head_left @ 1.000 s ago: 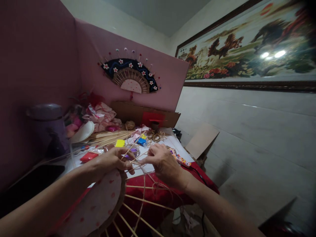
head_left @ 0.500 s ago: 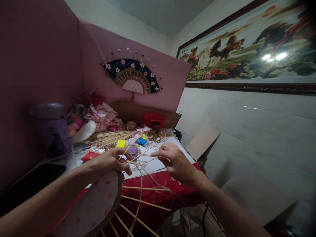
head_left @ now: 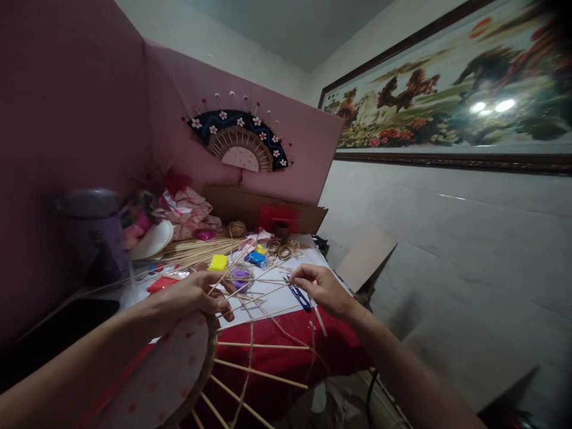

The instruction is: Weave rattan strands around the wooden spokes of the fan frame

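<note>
My left hand (head_left: 208, 295) is closed around thin bamboo sticks at the upper edge of a half-round fan frame (head_left: 163, 372). The frame has a pale, red-dotted panel with a brown rim, and bare sticks (head_left: 263, 346) spread out from it. Twine (head_left: 251, 351) crosses several of these sticks. To the right, my right hand (head_left: 324, 289) has its thumb and forefinger pinched by the stick ends, where a thin strand of twine seems to reach the fingertips. A blue craft knife (head_left: 299, 297) lies on the white paper just under that hand.
A yellow clay block (head_left: 218, 263), a blue clay pack (head_left: 256, 258) and a purple clay tub (head_left: 241, 277) sit behind the hands. Bundled sticks (head_left: 192, 249) and a twine ball (head_left: 236, 228) lie farther back. A tumbler (head_left: 92, 238) stands left; a finished fan (head_left: 241, 140) hangs behind.
My right hand has drawn back to the right, uncovering the blue knife. My left hand and the fan frame have shifted slightly left and down.
</note>
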`<state>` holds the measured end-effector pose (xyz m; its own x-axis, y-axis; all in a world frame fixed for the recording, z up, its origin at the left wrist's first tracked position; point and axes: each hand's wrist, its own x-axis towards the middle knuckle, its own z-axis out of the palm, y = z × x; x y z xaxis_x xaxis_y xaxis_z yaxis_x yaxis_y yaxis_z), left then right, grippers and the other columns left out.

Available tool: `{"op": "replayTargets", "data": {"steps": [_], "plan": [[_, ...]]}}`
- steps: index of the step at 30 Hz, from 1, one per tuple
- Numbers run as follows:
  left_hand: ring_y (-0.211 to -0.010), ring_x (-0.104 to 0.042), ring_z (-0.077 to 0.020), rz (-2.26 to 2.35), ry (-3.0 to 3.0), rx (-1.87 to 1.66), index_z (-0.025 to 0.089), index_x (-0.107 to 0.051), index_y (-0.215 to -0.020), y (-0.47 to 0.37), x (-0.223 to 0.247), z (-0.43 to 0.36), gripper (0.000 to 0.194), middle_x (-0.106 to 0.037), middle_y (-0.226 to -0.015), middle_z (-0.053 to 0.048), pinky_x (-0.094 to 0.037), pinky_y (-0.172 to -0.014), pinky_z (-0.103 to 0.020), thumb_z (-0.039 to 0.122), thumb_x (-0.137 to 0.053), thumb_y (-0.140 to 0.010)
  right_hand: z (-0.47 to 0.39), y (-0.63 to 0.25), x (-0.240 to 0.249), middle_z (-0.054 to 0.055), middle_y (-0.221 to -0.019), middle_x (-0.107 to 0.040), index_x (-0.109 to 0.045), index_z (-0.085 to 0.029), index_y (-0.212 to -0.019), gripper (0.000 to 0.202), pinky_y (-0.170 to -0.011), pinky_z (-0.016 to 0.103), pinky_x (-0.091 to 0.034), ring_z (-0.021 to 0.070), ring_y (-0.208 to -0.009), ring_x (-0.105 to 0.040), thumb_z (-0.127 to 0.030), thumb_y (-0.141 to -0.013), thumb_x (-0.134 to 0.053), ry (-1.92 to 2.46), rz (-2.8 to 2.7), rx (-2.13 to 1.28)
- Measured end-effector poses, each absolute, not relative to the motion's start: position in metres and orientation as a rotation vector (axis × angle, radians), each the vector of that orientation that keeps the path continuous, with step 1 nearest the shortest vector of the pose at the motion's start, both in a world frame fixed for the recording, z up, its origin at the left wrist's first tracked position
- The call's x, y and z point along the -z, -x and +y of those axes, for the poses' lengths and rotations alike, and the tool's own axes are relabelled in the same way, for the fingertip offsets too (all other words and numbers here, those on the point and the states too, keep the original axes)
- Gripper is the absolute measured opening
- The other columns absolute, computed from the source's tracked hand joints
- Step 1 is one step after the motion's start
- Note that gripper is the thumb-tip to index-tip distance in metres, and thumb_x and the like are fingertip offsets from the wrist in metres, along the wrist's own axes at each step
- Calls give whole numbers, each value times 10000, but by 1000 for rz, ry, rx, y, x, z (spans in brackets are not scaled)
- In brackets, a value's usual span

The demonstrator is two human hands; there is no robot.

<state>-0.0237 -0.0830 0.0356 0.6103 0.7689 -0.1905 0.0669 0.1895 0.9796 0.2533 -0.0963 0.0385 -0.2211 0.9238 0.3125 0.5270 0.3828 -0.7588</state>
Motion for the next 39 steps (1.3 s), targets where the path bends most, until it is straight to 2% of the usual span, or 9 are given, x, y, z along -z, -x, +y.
{"op": "replayTargets", "data": {"steps": [5,11,20,26,31,34,39], "plan": [[-508,-550,-128,836,-1299,-621,206,-572,-879,25,-36,-84,284,-684,-686,-39,-390,-491,-241,136,-637,-612,-91,-254,-20,-6,-618,-559,-639,-140,-714,145,-559,241,-360,104,-572,-461,-284,-704,-633,1199,-1851,-985],[-516,-555,-127,857,-1298,-664,194,-582,-932,22,-37,-84,326,-681,-669,-35,-379,-476,-228,133,-647,-618,-99,-246,-1,0,-671,-591,-651,-144,-724,288,-587,242,-377,99,-591,-494,-416,-647,-706,1116,-1781,-1300],[-481,-557,-116,835,-1249,-672,174,-582,-803,13,-37,-81,233,-692,-667,-44,-398,-469,-229,136,-685,-597,-104,-230,21,1,-654,-591,-694,-141,-726,335,-598,235,-381,106,-605,-503,-450,-602,-739,1060,-1769,-1494],[-497,-578,-115,753,-1192,-649,174,-592,-886,8,-37,-77,282,-694,-680,-52,-453,-513,-242,123,-677,-622,-102,-229,24,9,-669,-612,-694,-148,-751,277,-574,231,-408,123,-613,-533,-410,-661,-692,1173,-1845,-1326],[-508,-591,-130,725,-1146,-620,176,-561,-849,0,-32,-65,284,-694,-683,-62,-458,-503,-243,130,-697,-604,-94,-227,32,28,-762,-663,-686,-167,-787,133,-658,268,-455,164,-709,-599,-244,-715,-604,1371,-1777,-975],[-517,-591,-122,722,-1146,-618,170,-548,-847,-5,-28,-57,280,-689,-668,-55,-444,-490,-220,117,-685,-608,-88,-231,36,48,-816,-686,-691,-170,-812,162,-727,302,-459,186,-777,-615,-173,-728,-553,1486,-1746,-729],[-522,-604,-132,758,-1128,-564,173,-541,-844,-10,-17,-44,289,-688,-676,-47,-450,-505,-232,123,-684,-598,-83,-243,39,63,-829,-707,-706,-175,-830,198,-744,330,-457,202,-783,-630,-141,-732,-538,1621,-1757,-432]]}}
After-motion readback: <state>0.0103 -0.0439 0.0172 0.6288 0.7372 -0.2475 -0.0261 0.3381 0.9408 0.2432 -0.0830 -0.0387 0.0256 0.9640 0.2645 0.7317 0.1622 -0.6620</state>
